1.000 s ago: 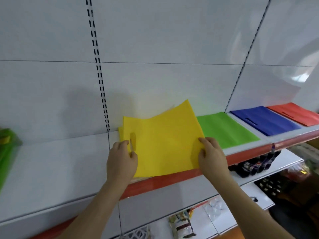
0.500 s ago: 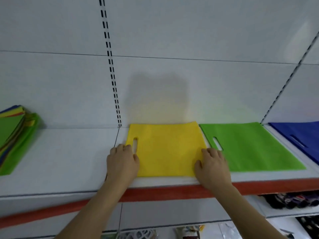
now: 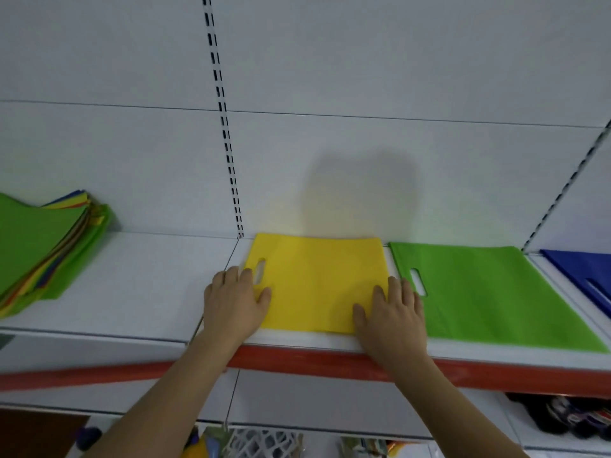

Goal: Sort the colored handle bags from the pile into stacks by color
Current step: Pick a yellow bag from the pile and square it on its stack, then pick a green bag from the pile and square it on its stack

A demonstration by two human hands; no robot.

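Note:
A yellow handle bag lies flat on the white shelf, its handle slot at the left. My left hand rests flat on its near left corner, fingers straight. On the near right corner my right hand presses down with spread fingers. To the right lies a green bag, then a blue bag at the frame edge. At the far left sits the mixed pile, green on top with yellow, blue and red edges showing.
The shelf has a red front strip and a white back wall with slotted uprights. Bare shelf lies between the pile and the yellow bag. Lower shelves hold bottles and packaged goods.
The yellow bag went from lifted and curved to flat on the shelf. Both hands now press its near corners. The view swung left, revealing the pile and hiding the red bag.

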